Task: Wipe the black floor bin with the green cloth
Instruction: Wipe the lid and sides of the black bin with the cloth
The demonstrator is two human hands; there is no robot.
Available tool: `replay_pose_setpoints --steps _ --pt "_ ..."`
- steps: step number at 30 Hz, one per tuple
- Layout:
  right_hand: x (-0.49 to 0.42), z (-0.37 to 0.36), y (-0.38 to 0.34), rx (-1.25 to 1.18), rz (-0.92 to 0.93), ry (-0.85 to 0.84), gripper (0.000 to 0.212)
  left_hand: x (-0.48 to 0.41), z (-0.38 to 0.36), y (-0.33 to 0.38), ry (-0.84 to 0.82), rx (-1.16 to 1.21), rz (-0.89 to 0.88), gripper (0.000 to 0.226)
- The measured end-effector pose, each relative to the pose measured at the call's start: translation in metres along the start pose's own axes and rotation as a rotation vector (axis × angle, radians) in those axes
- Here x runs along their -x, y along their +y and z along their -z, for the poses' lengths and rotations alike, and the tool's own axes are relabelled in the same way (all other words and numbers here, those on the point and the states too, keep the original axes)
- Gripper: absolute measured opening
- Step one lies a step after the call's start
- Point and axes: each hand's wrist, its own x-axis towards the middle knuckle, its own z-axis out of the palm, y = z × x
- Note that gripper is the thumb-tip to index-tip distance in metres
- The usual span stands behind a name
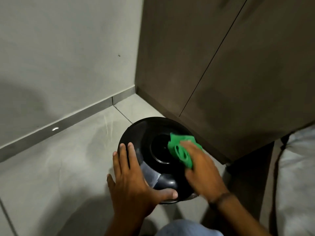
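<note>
We look down on the black floor bin [153, 133], which stands on the pale tiled floor [59, 159] in a corner, just beside a brown cabinet [221, 74] on its right and near the grey wall [59, 48] on the far left. Its round domed lid faces up at us, glossy, with a raised ring at the centre. Our left hand [131, 181] lies on the near-left rim of the lid — fingers spread flat over the edge, thumb wrapped along the near side, so this grip is a loose, open-fingered brace on the bin. Our right hand [202, 169] presses the green cloth [180, 149] against the right side of the lid; the cloth is bunched under the fingers and pokes out to the far side and the left of them. The hand is blurred, and its fingers lie nearly flat on the cloth rather than curled around it. A dark band circles the right wrist.
</note>
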Motion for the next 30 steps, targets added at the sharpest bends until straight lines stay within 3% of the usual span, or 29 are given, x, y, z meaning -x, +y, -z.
replay_pose_setpoints --steps 3,5,9,11,14,17,23,26,30 --pt "-0.087 0.001 -0.040 0.043 -0.091 0.019 0.037 -0.003 0.006 0.003 -0.027 -0.022 0.015 0.179" --pt "-0.123 -0.013 -0.068 0.090 -0.003 -0.036 0.021 -0.004 0.008 0.005 -0.031 -0.040 0.027 0.175" --pt "-0.113 -0.039 -0.099 0.206 0.356 -0.165 0.027 -0.003 0.006 0.004 -0.004 -0.017 0.016 0.186" --pt "-0.112 -0.044 -0.100 0.209 0.427 -0.219 0.028 -0.003 0.003 0.000 0.009 0.000 -0.007 0.188" --pt "-0.125 -0.031 -0.086 0.150 0.247 -0.162 0.021 -0.002 -0.002 -0.002 0.012 0.052 -0.024 0.189" --pt "-0.123 -0.011 -0.055 0.094 -0.003 -0.002 0.023 -0.002 0.002 0.002 0.005 0.099 0.022 0.188" --pt "-0.015 -0.020 -0.007 -0.198 -0.375 0.327 0.032 0.003 0.007 0.011 -0.019 0.110 0.057 0.189" --pt "0.055 -0.045 -0.004 -0.231 -0.470 0.334 0.042 0.005 0.005 0.011 0.013 0.091 0.044 0.188" --pt "0.051 -0.030 0.002 -0.326 -0.512 0.282 0.023 0.008 0.003 0.008 0.032 0.023 0.012 0.184"
